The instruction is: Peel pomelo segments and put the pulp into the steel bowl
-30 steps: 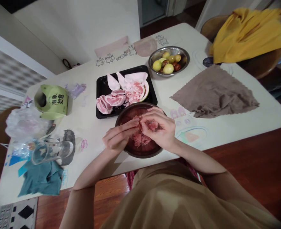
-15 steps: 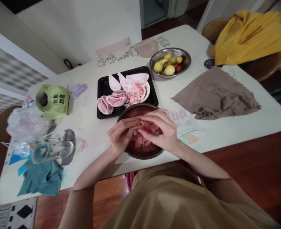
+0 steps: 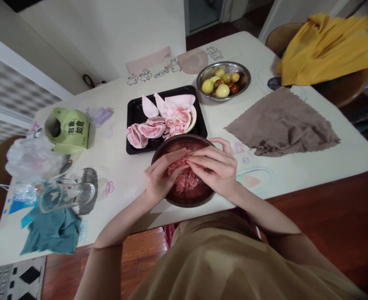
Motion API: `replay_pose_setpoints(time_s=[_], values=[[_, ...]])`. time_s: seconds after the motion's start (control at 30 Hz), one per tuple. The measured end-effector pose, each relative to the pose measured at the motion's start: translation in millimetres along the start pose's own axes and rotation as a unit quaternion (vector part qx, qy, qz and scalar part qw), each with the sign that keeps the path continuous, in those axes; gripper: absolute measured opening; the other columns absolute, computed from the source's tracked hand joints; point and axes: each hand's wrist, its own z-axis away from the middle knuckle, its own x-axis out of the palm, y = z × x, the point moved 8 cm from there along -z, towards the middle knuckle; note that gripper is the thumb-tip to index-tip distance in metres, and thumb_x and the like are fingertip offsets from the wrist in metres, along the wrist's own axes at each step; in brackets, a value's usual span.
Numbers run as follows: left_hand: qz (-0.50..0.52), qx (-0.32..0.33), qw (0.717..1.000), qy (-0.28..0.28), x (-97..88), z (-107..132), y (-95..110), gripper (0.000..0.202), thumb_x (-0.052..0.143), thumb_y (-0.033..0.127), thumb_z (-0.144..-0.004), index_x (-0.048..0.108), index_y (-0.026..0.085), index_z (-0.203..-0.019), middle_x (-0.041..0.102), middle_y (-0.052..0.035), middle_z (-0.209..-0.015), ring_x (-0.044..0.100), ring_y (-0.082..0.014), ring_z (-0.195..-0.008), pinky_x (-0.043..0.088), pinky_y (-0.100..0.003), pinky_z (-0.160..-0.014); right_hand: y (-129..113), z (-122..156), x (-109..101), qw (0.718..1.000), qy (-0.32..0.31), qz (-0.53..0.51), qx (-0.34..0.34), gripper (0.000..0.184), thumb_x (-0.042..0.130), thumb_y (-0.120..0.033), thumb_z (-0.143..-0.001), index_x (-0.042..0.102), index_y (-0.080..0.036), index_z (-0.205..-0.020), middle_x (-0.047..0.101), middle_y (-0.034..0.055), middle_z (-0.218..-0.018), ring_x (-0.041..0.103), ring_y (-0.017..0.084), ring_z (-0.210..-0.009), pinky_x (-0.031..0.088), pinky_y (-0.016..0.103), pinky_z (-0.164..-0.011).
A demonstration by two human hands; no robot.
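A dark round bowl (image 3: pixel 171 200) sits at the near table edge with pink pomelo flesh (image 3: pixel 186 181) in it. Both of my hands hover over it, fingertips meeting above the fruit. My left hand (image 3: pixel 160 177) and my right hand (image 3: pixel 217 166) pinch the same pink piece of pomelo (image 3: pixel 176 165) between them; the right hand's fingers lie long and nearly flat across it. Behind the bowl a black tray (image 3: pixel 133 114) carries peeled pomelo segments (image 3: pixel 146 132) and pale rind pieces.
A steel bowl of small green and red fruits (image 3: pixel 223 81) stands at the back. A brown cloth (image 3: pixel 281 125) lies right. At left are a green box (image 3: pixel 67 130), a glass (image 3: pixel 65 193), clear plastic bags and a teal cloth (image 3: pixel 51 231). A yellow cloth (image 3: pixel 324 43) covers a chair.
Both hands have shifted slightly right over the bowl. The right hand's fingers have stretched out flatter, and the left fingers have come up to meet them.
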Motion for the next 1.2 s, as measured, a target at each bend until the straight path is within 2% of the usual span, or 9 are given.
replay_pose_setpoints(time_s=[0.07,0.13,0.3,0.4,0.57,0.73,0.9,1.07,1.2], values=[[-0.017,-0.021,1.000,-0.015,2.1,1.1,-3.3,0.040,0.077,0.017,-0.088,0.069,0.019,-0.127,0.078,-0.0077,-0.119,0.078,-0.0177,-0.104,0.064,-0.027,-0.096,-6.1,1.5,4.4,0.999,-0.010,0.013,-0.028,0.013,0.071,-0.015,-0.091,0.076,-0.025,-0.099,0.080,-0.0020,-0.093,0.073,0.014,-0.079,0.050,0.047,-0.102],[-0.030,-0.019,0.999,-0.014,0.6,2.4,-2.3,0.033,0.073,0.015,-0.091,0.071,0.019,-0.124,0.079,-0.0064,-0.116,0.079,-0.0169,-0.102,0.064,-0.026,-0.094,-14.6,3.9,8.4,0.997,-0.016,0.040,-0.067,0.015,0.070,-0.014,-0.091,0.075,-0.023,-0.101,0.080,-0.0003,-0.095,0.073,0.016,-0.084,0.051,0.047,-0.101],[-0.046,0.064,0.997,0.010,-10.0,6.5,15.4,0.034,0.062,0.005,-0.095,0.070,0.017,-0.125,0.078,-0.0063,-0.119,0.078,-0.0164,-0.106,0.065,-0.024,-0.091,-34.2,7.5,6.2,0.987,0.020,0.098,-0.128,0.009,0.072,-0.016,-0.091,0.073,-0.022,-0.098,0.080,0.0001,-0.094,0.074,0.017,-0.086,0.054,0.042,-0.093],[-0.065,0.098,0.993,0.025,-16.4,11.6,20.1,0.039,0.062,0.002,-0.093,0.069,0.016,-0.129,0.076,-0.0081,-0.124,0.077,-0.0159,-0.107,0.064,-0.022,-0.087,-39.3,4.1,2.5,0.989,0.043,0.097,-0.103,0.005,0.073,-0.017,-0.090,0.071,-0.022,-0.091,0.080,-0.0011,-0.089,0.075,0.015,-0.082,0.051,0.039,-0.090],[-0.105,0.118,0.987,0.040,-24.4,24.3,13.0,0.043,0.063,0.007,-0.093,0.067,0.023,-0.134,0.078,-0.0049,-0.120,0.080,-0.0169,-0.093,0.065,-0.023,-0.078,-40.2,-2.8,1.5,0.993,0.075,0.082,-0.040,0.010,0.070,-0.016,-0.090,0.067,-0.024,-0.086,0.079,-0.0047,-0.084,0.075,0.015,-0.079,0.048,0.038,-0.083],[-0.086,0.126,0.988,0.025,-20.6,22.7,10.8,0.046,0.060,0.007,-0.096,0.063,0.023,-0.139,0.071,-0.0071,-0.133,0.077,-0.0204,-0.107,0.065,-0.023,-0.080,-38.3,-6.2,2.0,0.994,0.101,0.033,-0.022,0.014,0.069,-0.011,-0.087,0.066,-0.024,-0.085,0.076,-0.0030,-0.082,0.071,0.015,-0.077,0.051,0.036,-0.080],[-0.041,0.158,0.986,0.043,-17.8,12.0,20.0,0.046,0.063,0.003,-0.094,0.065,0.019,-0.137,0.069,-0.0085,-0.136,0.075,-0.0192,-0.113,0.065,-0.022,-0.084,-31.7,-8.1,4.6,0.996,0.086,-0.029,0.009,0.013,0.066,-0.008,-0.088,0.067,-0.021,-0.087,0.075,0.0009,-0.083,0.069,0.015,-0.076,0.053,0.037,-0.080],[-0.070,0.072,0.994,0.052,-20.3,7.9,11.3,0.037,0.065,0.010,-0.094,0.070,0.024,-0.128,0.079,-0.0022,-0.117,0.080,-0.0144,-0.091,0.064,-0.020,-0.073,-23.5,-8.2,4.9,0.997,0.068,-0.044,0.021,0.012,0.066,-0.012,-0.091,0.070,-0.023,-0.093,0.075,0.0007,-0.087,0.070,0.016,-0.081,0.055,0.039,-0.086],[-0.102,0.005,0.994,0.041,-18.9,8.7,2.5,0.044,0.068,0.016,-0.094,0.064,0.025,-0.138,0.081,-0.0019,-0.111,0.078,-0.0123,-0.074,0.062,-0.019,-0.065,-25.6,-4.8,5.0,0.999,0.031,0.015,-0.024,0.028,0.067,-0.013,-0.093,0.069,-0.023,-0.119,0.078,0.0023,-0.101,0.071,0.017,-0.091,0.051,0.044,-0.100]])
